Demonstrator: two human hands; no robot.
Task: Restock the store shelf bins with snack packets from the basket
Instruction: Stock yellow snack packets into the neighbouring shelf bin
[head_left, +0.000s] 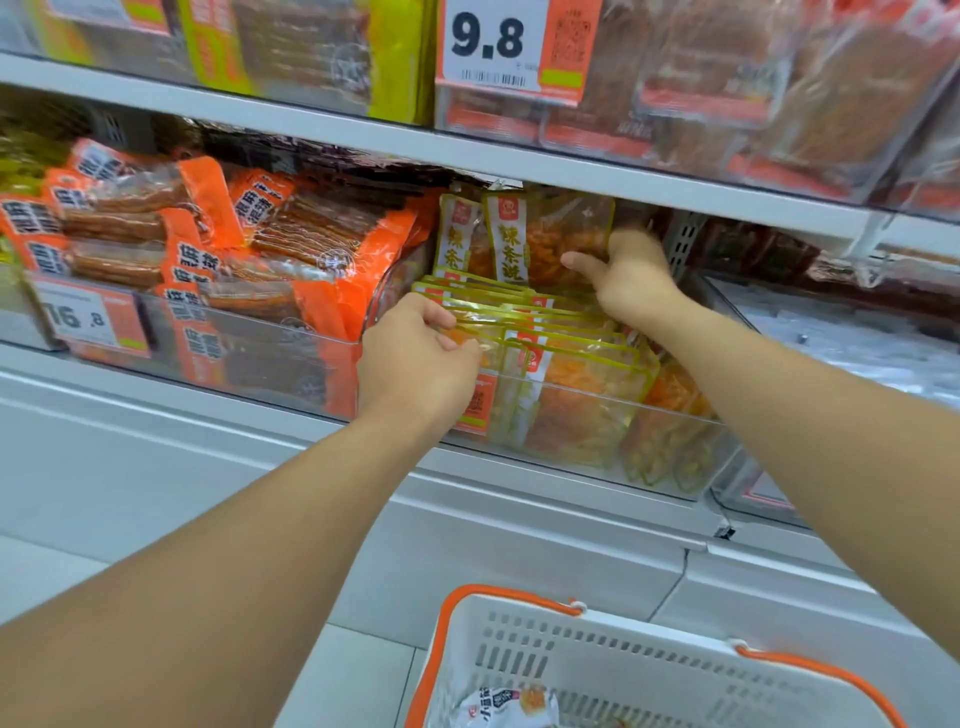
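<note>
Clear shelf bin (571, 415) holds yellow-edged snack packets (566, 358), most lying stacked toward the front, two standing upright at the back; neighbouring bin (249, 332) to its left is filled with orange packets (291, 244). White basket (649, 670) with orange handles sits below, one packet (506, 704) visible inside. Left hand (415, 358) has fingers curled, pinching the edges of the stacked packets; right hand (628, 275), thumb spread, grips an upright packet (550, 234) at the back.

A clear bin (597, 415) of yellow-edged packets (576, 358) is set on the white shelf (208, 410), beside a clear bin (249, 332) of orange packets (322, 244) toward its left end.
</note>
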